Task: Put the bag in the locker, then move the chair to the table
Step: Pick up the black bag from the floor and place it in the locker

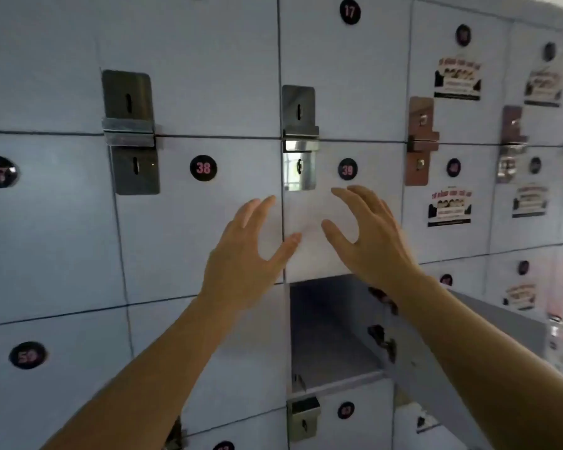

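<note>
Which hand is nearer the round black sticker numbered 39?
Right. The right hand is spread just below the round black 39 sticker; the left hand is further down-left, over the seam by door 38.

The locker doors [192,76] in front of me are pale blue-grey, divided by thin dark seams. Each carries a round black number disc [203,168] with pink-red digits. The lock plates [130,131] are dull grey steel; one [299,164] shows a bright white glare, and another [420,141] reads coppery brown. The stickers [457,81] are cream with red lettering and black banding, though blur obscures the pattern. The open compartment [332,336] is darker grey inside.
</note>
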The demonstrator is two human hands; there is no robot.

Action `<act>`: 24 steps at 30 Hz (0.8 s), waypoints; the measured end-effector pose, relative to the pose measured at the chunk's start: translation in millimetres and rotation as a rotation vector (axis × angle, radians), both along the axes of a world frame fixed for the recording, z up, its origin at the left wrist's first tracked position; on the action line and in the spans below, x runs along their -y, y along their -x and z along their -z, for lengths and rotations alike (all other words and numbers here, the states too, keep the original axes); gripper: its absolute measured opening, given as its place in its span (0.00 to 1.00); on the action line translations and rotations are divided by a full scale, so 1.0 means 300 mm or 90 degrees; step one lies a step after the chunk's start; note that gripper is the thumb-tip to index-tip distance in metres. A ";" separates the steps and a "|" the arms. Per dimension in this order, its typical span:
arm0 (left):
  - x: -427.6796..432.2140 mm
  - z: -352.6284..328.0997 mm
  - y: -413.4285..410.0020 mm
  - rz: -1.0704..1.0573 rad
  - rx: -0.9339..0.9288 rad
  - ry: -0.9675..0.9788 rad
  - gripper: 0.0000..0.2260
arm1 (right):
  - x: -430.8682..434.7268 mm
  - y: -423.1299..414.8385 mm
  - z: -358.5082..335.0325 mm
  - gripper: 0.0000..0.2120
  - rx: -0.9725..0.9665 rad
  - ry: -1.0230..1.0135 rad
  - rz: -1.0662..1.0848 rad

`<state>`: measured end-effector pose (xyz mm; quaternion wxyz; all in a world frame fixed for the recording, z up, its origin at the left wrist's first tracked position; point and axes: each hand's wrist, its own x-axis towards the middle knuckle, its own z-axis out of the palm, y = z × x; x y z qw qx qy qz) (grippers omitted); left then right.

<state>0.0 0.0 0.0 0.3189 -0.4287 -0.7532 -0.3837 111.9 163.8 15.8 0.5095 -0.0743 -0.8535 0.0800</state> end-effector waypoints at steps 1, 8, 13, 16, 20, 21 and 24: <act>-0.039 0.018 -0.017 0.033 0.011 -0.005 0.34 | -0.022 -0.037 0.015 0.26 -0.007 0.013 0.014; -0.337 0.175 -0.205 0.283 0.027 0.012 0.35 | -0.195 -0.378 0.185 0.31 0.034 0.076 0.225; -0.487 0.312 -0.471 0.406 0.080 0.049 0.35 | -0.252 -0.676 0.313 0.28 0.055 0.115 0.351; -0.550 0.414 -0.635 0.449 0.095 0.076 0.35 | -0.260 -0.852 0.399 0.27 0.059 0.147 0.396; -0.646 0.526 -0.841 0.485 0.130 0.113 0.34 | -0.307 -1.080 0.536 0.27 0.060 0.219 0.405; -0.671 0.555 -0.894 0.491 0.141 0.117 0.33 | -0.328 -1.141 0.572 0.27 0.059 0.230 0.405; -0.729 0.668 -1.057 0.502 0.195 0.136 0.33 | -0.401 -1.328 0.692 0.28 0.068 0.264 0.403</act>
